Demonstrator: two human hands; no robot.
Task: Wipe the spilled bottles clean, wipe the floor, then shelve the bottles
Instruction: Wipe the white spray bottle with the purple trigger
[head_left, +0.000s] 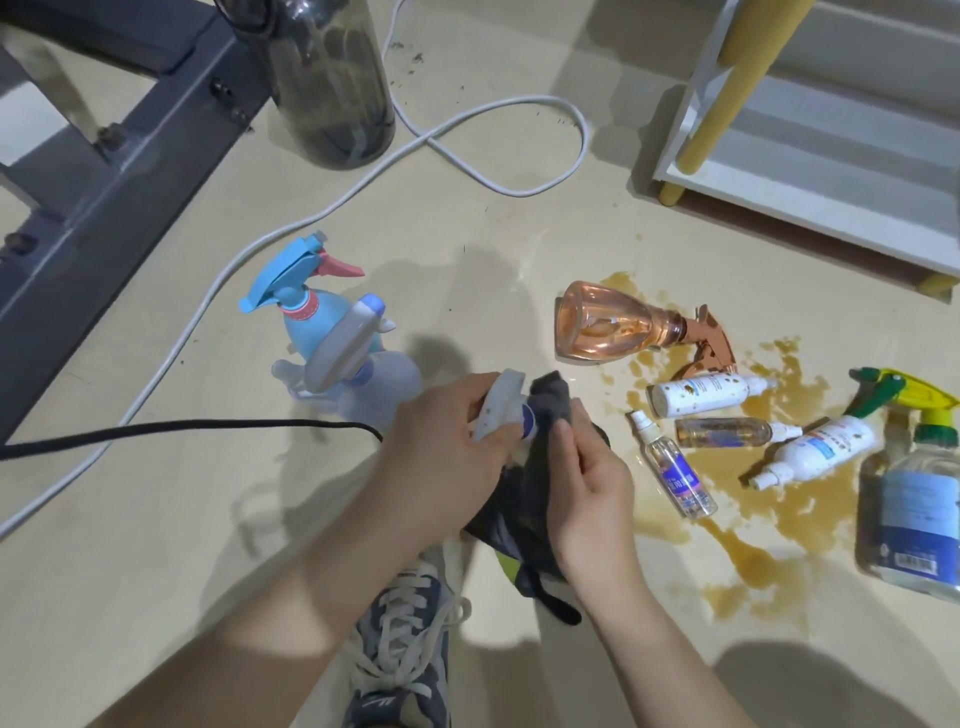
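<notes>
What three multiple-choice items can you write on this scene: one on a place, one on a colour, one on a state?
1. Where is the blue bottle? A. on the shelf B. on the floor C. in a box
2. What colour is the spill? A. green B. brown C. red
3. What does the right hand do? A. lies open B. grips a cable C. grips the cloth
1 B: it stands on bare floor. 2 B: the puddle is brown. 3 C: its fingers curl round the grey cloth.
</notes>
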